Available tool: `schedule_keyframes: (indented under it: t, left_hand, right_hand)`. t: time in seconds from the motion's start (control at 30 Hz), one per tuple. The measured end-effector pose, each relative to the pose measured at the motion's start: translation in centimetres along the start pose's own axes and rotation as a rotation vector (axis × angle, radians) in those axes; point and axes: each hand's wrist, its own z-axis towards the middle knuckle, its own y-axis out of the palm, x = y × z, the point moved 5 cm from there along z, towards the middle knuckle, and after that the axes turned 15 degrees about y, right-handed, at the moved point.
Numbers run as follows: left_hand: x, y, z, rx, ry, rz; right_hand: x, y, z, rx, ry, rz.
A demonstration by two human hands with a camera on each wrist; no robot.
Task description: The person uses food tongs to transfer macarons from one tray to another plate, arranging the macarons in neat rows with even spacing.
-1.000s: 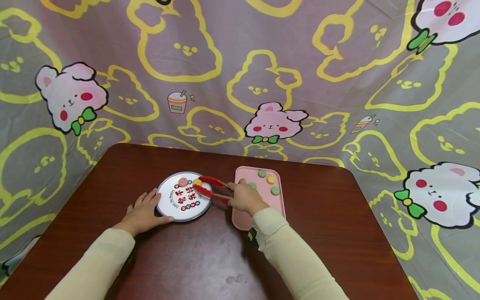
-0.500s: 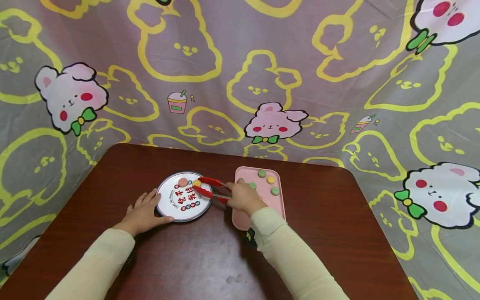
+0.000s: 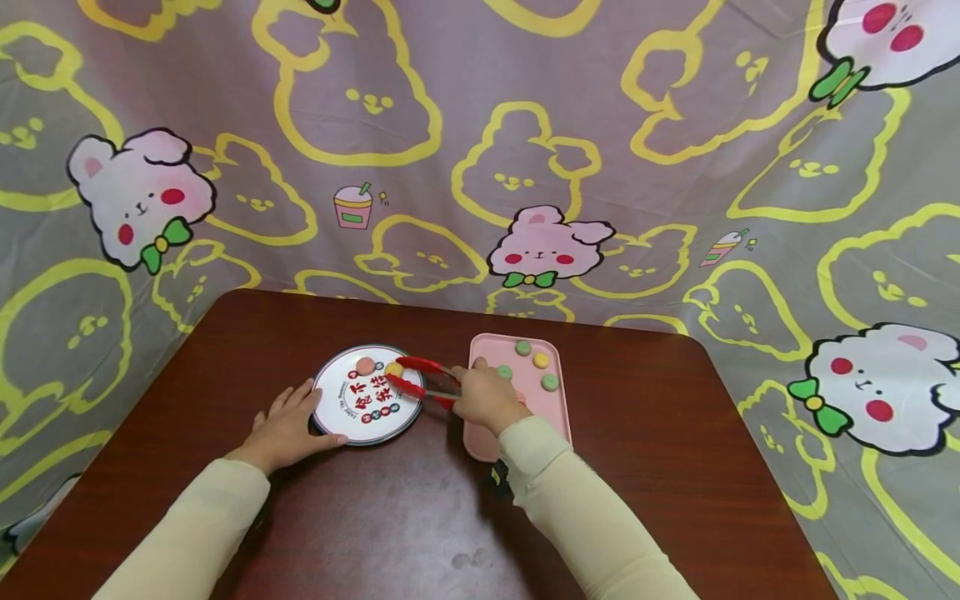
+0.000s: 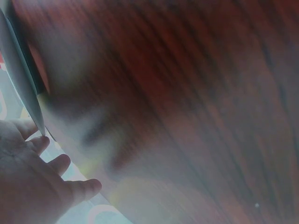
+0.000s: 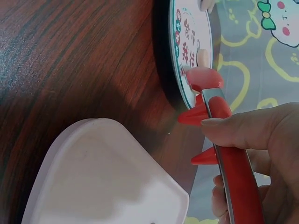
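Note:
My left hand [image 3: 283, 423] rests at the left rim of a round white plate [image 3: 341, 421] with red lettering, fingers spread and thumb along its near edge. In my right hand [image 3: 489, 395] is a pair of red-tipped metal tongs [image 3: 438, 396], gripped by the handles; the right wrist view shows the thumb on the tongs [image 5: 233, 172]. The tong tips reach over the plate, on either side of a yellow macaron [image 3: 393, 368]. Beside it on the plate lies a pink macaron [image 3: 365, 366]. The left wrist view catches the plate edge [image 4: 21, 70] against my left hand [image 4: 32, 177].
Right of the plate stands a pink tray [image 3: 551, 404], partly under my right hand. On it are green macarons, one near the right edge [image 3: 551, 382], and a yellow macaron [image 3: 540, 361]. The brown table [image 3: 660, 467] meets a patterned curtain [image 3: 420, 267] behind.
My right wrist has shifted very slightly left. The tong tips stay around the yellow macaron, and the left hand and plate hold their places.

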Motion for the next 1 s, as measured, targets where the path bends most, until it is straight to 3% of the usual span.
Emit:
schedule_keyframes:
  t: [0.23,1.0]
  left_hand:
    - [-0.02,0.01,0.04,0.000,0.003,0.004]
    - [0.21,-0.05,0.00,0.004,-0.002,0.002]
  right_hand:
    - [-0.16,-0.15,-0.15,0.038,0.007,-0.022]
    - [-0.26,-0.09,-0.24,0.031,0.043,-0.041]
